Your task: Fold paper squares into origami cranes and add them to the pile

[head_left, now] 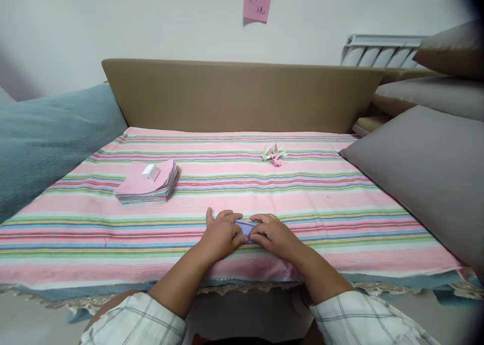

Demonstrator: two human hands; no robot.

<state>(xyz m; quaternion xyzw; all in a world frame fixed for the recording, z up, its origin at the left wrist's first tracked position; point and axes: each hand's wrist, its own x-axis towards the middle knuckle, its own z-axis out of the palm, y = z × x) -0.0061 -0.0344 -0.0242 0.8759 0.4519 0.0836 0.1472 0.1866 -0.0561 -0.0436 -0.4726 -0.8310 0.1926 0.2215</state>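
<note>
Here, left hand (222,233): pinched closed on lavender paper (245,227)
Right hand (275,235): likewise, opposite end
Folding: likely step; next calls for alignment

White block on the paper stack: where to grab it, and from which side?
Pinch the white block by two opposite sides, coming from above, I'd say. It stands proud of the pink top sheet, with nothing over it; its underside rests on the paper stack, so sliding beneath would likely disturb sheets.
</note>
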